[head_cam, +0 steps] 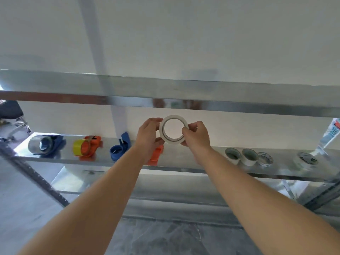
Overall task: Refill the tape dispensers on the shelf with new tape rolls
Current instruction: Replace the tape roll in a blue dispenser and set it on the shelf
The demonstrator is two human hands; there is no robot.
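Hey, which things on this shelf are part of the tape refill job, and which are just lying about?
Part of the job: white tape roll, held by left hand and right hand; loaded blue dispenser; loaded orange dispenser; empty blue dispenser; second orange dispenser, partly hidden; spare rolls; shelf.

Lying about: dark object, far left; printed packet, far right.

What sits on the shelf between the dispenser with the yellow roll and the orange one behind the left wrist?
A blue dispenser, seen in the head view, between the yellow-roll dispenser and the orange dispenser.
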